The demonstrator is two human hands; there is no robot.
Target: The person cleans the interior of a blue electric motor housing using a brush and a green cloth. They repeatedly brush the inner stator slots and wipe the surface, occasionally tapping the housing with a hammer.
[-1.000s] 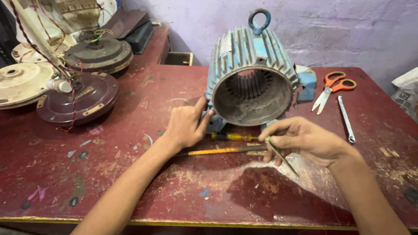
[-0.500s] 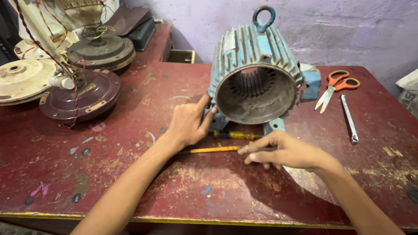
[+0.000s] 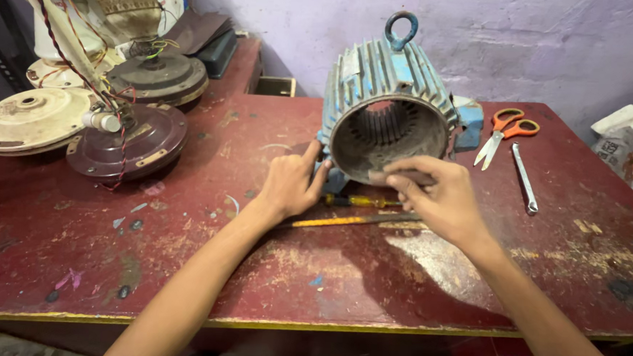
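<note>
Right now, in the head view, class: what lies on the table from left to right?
Cream fan cover → brown fan motor → left hand → blue motor housing → orange scissors → metal wrench → white bag.

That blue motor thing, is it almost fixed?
Not yet, it seems. The blue motor shell is already hollow, its inside part out. The left hand steadies it; the right hand holds something small at its rim. The screwdriver lies unused.
</note>
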